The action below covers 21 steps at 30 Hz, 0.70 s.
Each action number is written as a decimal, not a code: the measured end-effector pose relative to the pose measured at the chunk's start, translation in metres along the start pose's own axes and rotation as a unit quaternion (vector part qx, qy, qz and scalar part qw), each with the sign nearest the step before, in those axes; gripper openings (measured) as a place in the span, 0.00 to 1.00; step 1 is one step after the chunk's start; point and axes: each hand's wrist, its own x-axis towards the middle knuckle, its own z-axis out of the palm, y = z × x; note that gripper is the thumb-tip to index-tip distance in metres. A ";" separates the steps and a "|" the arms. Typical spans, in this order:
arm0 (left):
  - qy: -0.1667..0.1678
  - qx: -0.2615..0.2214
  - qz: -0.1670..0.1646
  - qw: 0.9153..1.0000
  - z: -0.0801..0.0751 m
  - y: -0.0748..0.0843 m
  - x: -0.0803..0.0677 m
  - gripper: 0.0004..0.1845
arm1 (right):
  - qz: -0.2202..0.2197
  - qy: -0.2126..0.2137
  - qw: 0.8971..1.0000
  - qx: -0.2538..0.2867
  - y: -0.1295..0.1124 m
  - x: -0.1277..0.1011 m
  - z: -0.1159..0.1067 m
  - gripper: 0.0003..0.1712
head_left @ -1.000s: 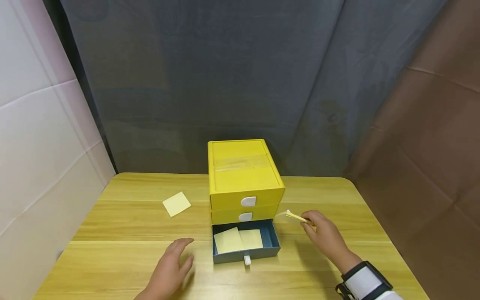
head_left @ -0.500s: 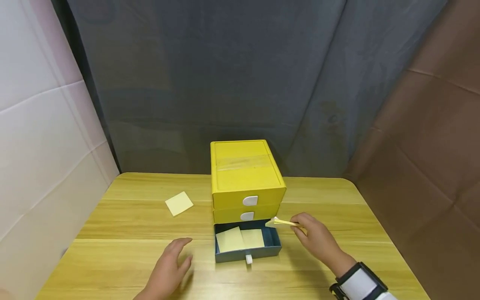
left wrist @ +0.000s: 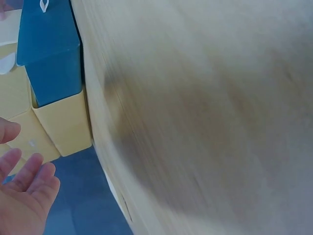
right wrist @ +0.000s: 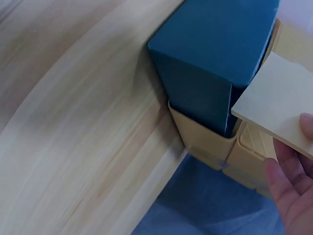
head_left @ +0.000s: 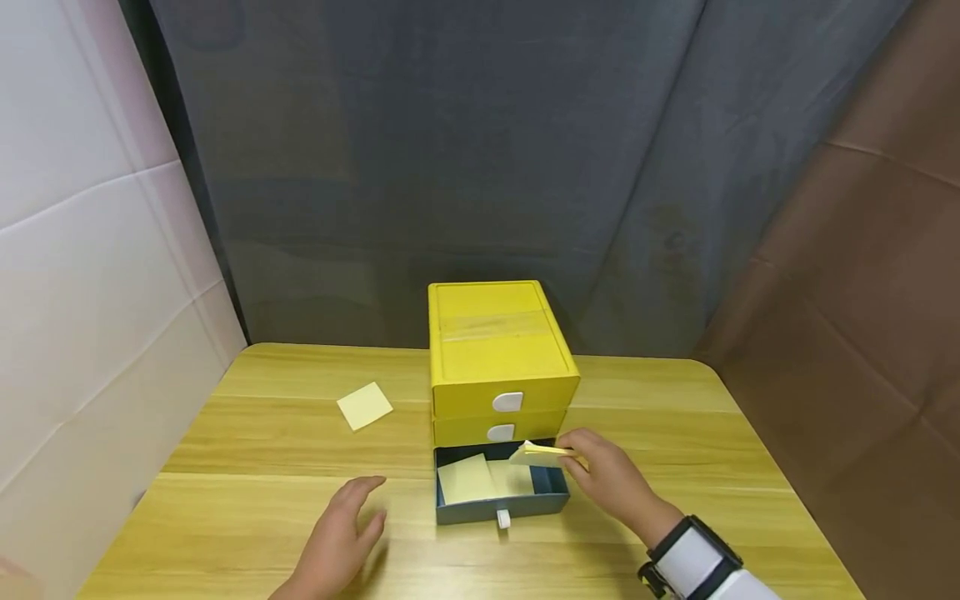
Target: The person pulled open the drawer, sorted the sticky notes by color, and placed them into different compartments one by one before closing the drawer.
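Note:
My right hand (head_left: 611, 479) pinches a pale yellow sticky note pad (head_left: 542, 457) by one edge, over the right part of the open blue drawer (head_left: 465, 512). In the right wrist view the pad (right wrist: 279, 100) lies between thumb and fingers, above the drawer's side (right wrist: 195, 83). Two pale yellow sticky note pads (head_left: 461, 481) lie in the drawer, one overlapping the other. My left hand (head_left: 333, 537) hovers left of the drawer with thumb and fingers apart and nothing between them. Another sticky note pad (head_left: 364, 406) lies on the table, left of the yellow drawer cabinet (head_left: 498, 333).
Above the pulled-out drawer, the cabinet has two shut yellow drawers with white tabs (head_left: 507, 402). A white tab (head_left: 503, 518) hangs on the blue drawer's front. The wooden table (head_left: 247, 450) ends at a dark curtain (head_left: 450, 167) behind.
My right hand has moved left with the sticky note pad, from beside the cabinet to over the drawer. The left hand has barely moved; the head view has shifted slightly.

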 end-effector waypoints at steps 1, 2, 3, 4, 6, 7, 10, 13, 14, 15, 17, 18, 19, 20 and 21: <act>-0.001 -0.001 -0.002 1.000 0.000 0.000 0.000 0.21 | 0.002 -0.009 1.000 0.002 -0.001 0.001 0.002 0.11; -0.003 -0.003 -0.005 1.000 0.000 0.000 0.000 0.21 | 0.005 -0.019 1.000 0.004 -0.002 0.002 0.003 0.10; -0.004 -0.004 -0.007 1.000 0.000 0.000 0.000 0.21 | 0.007 -0.030 0.999 0.009 -0.004 0.003 0.005 0.09; -0.004 -0.006 -0.008 1.000 0.000 0.000 -0.001 0.21 | 0.010 -0.041 0.999 0.014 -0.005 0.004 0.006 0.09; -0.004 -0.007 -0.008 1.000 0.000 -0.001 -0.001 0.21 | 0.015 -0.063 0.998 0.023 -0.007 0.005 0.009 0.09; -0.003 -0.008 -0.010 1.000 0.000 -0.001 -0.001 0.21 | 0.017 -0.073 0.997 0.028 -0.008 0.006 0.011 0.09; -0.006 -0.008 -0.018 1.000 -0.001 -0.002 -0.001 0.22 | 0.018 -0.097 0.994 0.040 -0.010 0.008 0.017 0.09; -0.011 -0.010 -0.031 0.999 -0.002 -0.003 -0.002 0.22 | 0.015 -0.115 0.992 0.053 -0.011 0.009 0.023 0.09; -0.013 -0.010 -0.033 0.999 -0.002 -0.003 -0.002 0.22 | 0.013 -0.120 0.991 0.055 -0.011 0.009 0.025 0.09; -0.014 -0.011 -0.034 0.999 -0.002 -0.003 -0.002 0.22 | 0.011 -0.125 0.990 0.059 -0.012 0.010 0.027 0.09; -0.016 -0.012 -0.036 0.999 -0.003 -0.003 -0.002 0.22 | 0.006 -0.133 0.989 0.061 -0.012 0.011 0.030 0.09; -0.018 -0.013 -0.036 0.999 -0.003 -0.004 -0.002 0.22 | 0.005 -0.138 0.989 0.059 -0.012 0.011 0.032 0.09; -0.019 -0.014 -0.037 0.999 -0.003 -0.004 -0.002 0.21 | 0.004 -0.141 0.988 0.058 -0.012 0.012 0.033 0.09; -0.020 -0.014 -0.038 0.999 -0.003 -0.004 -0.002 0.21 | 0.002 -0.144 0.988 0.056 -0.012 0.013 0.035 0.09; -0.021 -0.014 -0.039 0.999 -0.003 -0.004 -0.002 0.21 | 0.002 -0.147 0.988 0.056 -0.012 0.013 0.036 0.09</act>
